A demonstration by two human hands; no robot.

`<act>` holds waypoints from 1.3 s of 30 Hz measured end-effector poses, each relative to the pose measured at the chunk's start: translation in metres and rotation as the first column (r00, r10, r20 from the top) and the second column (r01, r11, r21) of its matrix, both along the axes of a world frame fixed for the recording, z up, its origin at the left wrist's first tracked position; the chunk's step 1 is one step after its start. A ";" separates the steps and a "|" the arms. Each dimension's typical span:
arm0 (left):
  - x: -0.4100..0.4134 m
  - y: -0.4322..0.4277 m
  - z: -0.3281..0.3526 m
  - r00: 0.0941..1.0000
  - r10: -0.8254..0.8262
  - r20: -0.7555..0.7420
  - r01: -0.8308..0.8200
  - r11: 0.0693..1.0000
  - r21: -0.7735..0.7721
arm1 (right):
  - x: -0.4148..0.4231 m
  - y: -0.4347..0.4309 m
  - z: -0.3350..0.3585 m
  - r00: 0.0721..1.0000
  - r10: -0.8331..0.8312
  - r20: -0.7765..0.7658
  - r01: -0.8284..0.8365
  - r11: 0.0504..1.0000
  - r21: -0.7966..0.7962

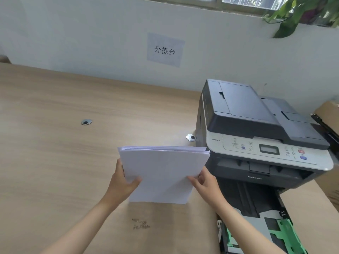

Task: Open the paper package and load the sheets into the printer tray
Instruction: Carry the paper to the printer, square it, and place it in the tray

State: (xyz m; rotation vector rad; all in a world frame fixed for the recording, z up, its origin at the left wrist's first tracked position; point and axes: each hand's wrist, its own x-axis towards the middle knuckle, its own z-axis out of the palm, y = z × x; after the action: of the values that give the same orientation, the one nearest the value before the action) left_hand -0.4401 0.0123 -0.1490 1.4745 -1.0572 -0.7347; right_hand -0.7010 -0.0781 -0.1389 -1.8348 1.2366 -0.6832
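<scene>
Brightness: bright, even daylight across the whole view.
Source: the window [238, 1] along the top edge, above the white wall [91, 33].
Shadows: soft and faint; a weak one lies on the table [55, 125] under the stack of sheets [163, 173].
Glare: the sheets look slightly washed out, with a bluish-violet cast.
Sharpness: middle fairly crisp; small print on the printer [256, 134] panel is unreadable.
Distortion: wide-angle bending; the table edge curves and the plant [300, 13] at the corner is smeared.

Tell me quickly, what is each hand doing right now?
Left hand: closed on the left edge of the stack of white sheets.
Right hand: closed on the stack's right edge.
</scene>
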 end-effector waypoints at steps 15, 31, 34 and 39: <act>-0.015 -0.008 0.027 0.984 0.069 -0.164 -0.093 0.985 -0.146 | 0.017 -0.004 0.018 0.994 -0.028 0.110 0.039 0.994 -0.104; -0.015 -0.005 0.006 0.992 0.107 -0.071 -0.107 0.994 -0.004 | 0.011 -0.005 -0.006 0.996 0.028 -0.084 -0.032 0.998 -0.049; -0.016 -0.005 0.002 0.990 0.138 -0.034 -0.137 0.990 0.039 | 0.012 -0.005 -0.010 0.994 0.035 -0.105 -0.035 0.999 -0.003; -0.014 -0.004 0.000 0.990 0.139 -0.002 -0.139 0.989 0.058 | 0.014 -0.004 -0.010 0.997 0.013 -0.074 -0.016 0.999 -0.045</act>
State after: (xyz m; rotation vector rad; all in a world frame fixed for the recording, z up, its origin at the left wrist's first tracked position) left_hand -0.4540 0.0084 -0.1495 1.5779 -0.9250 -0.6751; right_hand -0.6869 -0.0816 -0.1486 -1.9201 1.2634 -0.6456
